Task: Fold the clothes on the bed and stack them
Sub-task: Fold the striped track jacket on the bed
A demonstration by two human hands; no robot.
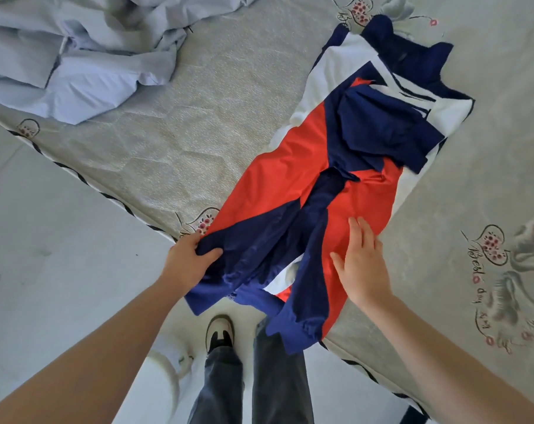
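At bed's near edge | left hand pinched jersey hem at 7 o'clock | right hand, fingers spread, pressed flat | long axis ran toward 1 o'clock.

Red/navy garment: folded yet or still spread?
Partly folded: red/navy garment lies long, sides turned in, its end hanging off the bed. Left hand grips it.

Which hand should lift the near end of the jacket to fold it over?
Left. The left hand already grips the jacket by its navy near edge at the bed corner; the right hand lies flat and open on the red panel.
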